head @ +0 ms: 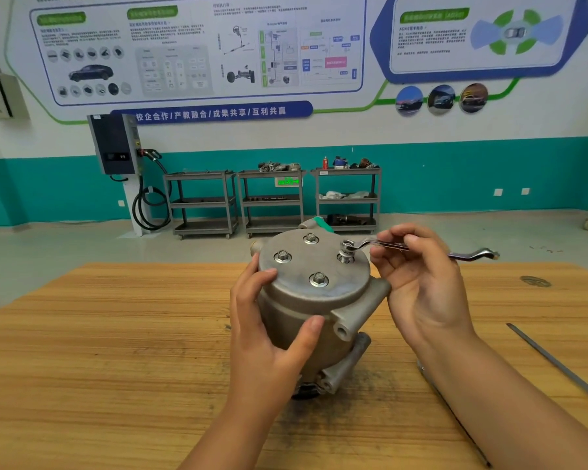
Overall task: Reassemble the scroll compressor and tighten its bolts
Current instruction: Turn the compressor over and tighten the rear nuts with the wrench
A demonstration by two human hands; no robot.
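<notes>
Four bolts (318, 279) poke out of the flat round lid (306, 262) on top of the compressor (306, 313). The compressor stands up on end in the middle of the wooden table (116, 334), right in front of me.

My left hand (269, 334) is wrapped round the compressor's side. The thumb lies across the front of the grey body and the fingers curl up to the edge of the lid.

My right hand (421, 283) holds a shiny wrench (404, 246). I pinch its middle between my thumb and my bent fingers. The ring end of the wrench sits on the far right bolt (344, 257). That bolt stands up higher than the other three, and I can see some of its screw part under the head. The other end of the wrench sticks out past my hand to the right.

One long thin dark rod (557, 364) lies on the table, well apart from the compressor on my right. Three grey carts (202, 201) stand by the far wall.
</notes>
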